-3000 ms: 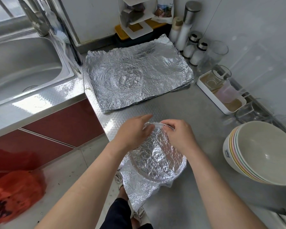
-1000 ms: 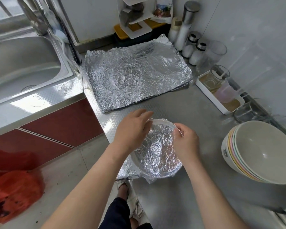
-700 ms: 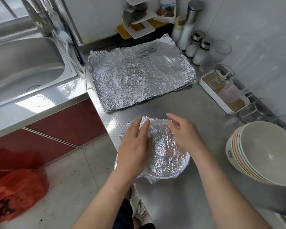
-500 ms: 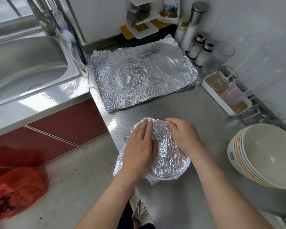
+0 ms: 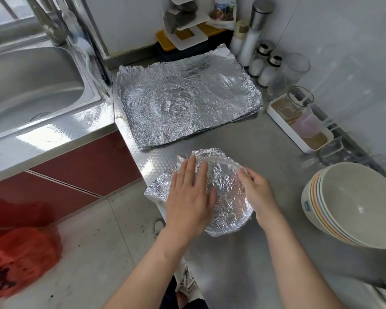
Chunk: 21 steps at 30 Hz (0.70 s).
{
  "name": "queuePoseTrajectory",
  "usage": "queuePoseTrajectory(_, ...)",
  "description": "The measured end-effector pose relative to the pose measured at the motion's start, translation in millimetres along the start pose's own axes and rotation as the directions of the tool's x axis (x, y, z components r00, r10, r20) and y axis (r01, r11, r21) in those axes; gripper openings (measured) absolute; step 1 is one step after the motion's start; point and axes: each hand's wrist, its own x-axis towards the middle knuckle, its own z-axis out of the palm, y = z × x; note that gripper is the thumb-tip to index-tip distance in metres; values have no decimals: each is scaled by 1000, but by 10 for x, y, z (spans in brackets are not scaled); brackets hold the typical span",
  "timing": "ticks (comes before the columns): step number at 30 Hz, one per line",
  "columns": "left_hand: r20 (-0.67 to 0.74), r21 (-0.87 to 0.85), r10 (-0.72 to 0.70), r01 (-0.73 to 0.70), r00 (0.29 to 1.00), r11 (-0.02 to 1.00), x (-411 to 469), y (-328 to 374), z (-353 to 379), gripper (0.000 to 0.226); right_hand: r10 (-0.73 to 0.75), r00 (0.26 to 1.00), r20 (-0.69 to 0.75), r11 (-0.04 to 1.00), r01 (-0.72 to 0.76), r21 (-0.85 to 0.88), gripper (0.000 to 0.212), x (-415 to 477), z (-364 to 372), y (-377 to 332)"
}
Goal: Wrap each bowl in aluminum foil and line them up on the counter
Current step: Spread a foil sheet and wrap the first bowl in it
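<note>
the foil-wrapped bowl (image 5: pixel 223 195) sits at the near edge of the steel counter (image 5: pixel 265 157), directly beneath both hands and close to the body. it is round, so it has no long axis; the relation that matters is the loose foil flap (image 5: pixel 158 190), which projects from the bowl's left side past the counter edge, on the left hand's side. the left hand (image 5: pixel 189 197) lies flat, fingers extended and together, pressing foil down over the bowl's left half; it grips nothing. the right hand (image 5: pixel 256 192) is cupped, partly curled against the right rim, steadying the bowl and pressing foil to the wall. in my judgement the wrap is nearly closed, and the flap remains to be tucked, the left hand being nearer to it. further back lies a stack of flat foil sheets (image 5: pixel 187 97), creased with round impressions. to the right, a stack of unwrapped bowls (image 5: pixel 352 204) rests tilted, the top one empty. the white tray (image 5: pixel 299 141) holds glass containers. the sink (image 5: pixel 31 81) appears empty. no finished row is visible.
</note>
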Motion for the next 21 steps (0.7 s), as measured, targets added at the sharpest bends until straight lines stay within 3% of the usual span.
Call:
queuePoseTrajectory(3, -4, 19, -25, 25, 1000, 1000, -27, -3, 82, 62, -55, 998, 24, 998, 56, -34, 20, 4, 48, 36)
queuePoseTrajectory(9, 33, 65, 65, -67, 997, 996, 76, -100, 96, 59, -80, 994, -79, 986, 67, -155, 39, 31, 76, 184)
queuePoseTrajectory(12, 57, 61, 116, -119, 992, 991, 186, -194, 48, 58, -84, 994, -63, 982, 72, -176, 33, -5, 89, 193)
queuePoseTrajectory(15, 20, 65, 97, -98, 995, 993, 164, -183, -1, 56, -133, 988, -80, 961, 109, -254, 50, 31, 3, 121)
queuePoseTrajectory(21, -23, 2, 15, -15, 1000, 1000, 7, -88, 86, 57, -175, 982, 76, 917, 191, -351, 33, 173, -8, -160)
